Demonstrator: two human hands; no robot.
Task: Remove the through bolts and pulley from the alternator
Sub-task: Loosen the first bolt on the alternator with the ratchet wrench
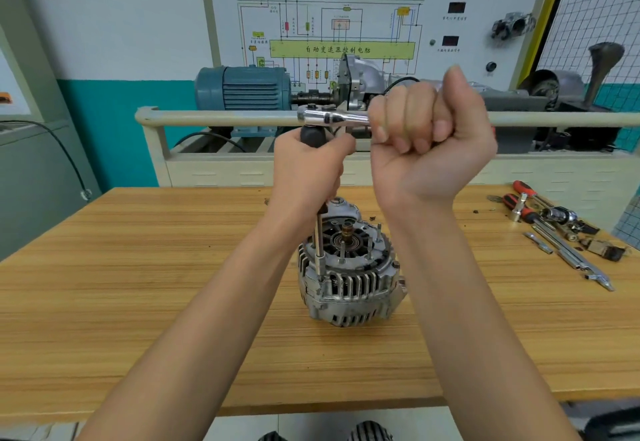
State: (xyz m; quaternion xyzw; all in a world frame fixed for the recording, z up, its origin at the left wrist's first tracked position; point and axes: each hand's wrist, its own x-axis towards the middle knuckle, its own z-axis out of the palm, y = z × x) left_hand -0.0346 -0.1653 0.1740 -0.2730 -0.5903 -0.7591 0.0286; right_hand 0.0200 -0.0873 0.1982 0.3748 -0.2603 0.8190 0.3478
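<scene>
wooden table (138, 302), perhaps a workshop

I see a counter (138, 302) of matt, streaked wood grain; the alternator (349, 278) is dull, rough cast metal, the ratchet (332, 116) polished, glossy chrome, its driver knob (311, 134) matt black.

I have one view only, from the camera on the person's head, wide-angled, looking forward and down. It sits close above the wooden table (138, 284), both forearms running up from the bottom edge. It faces the far wall, where a wiring board (332, 25) stands behind the table.
</scene>
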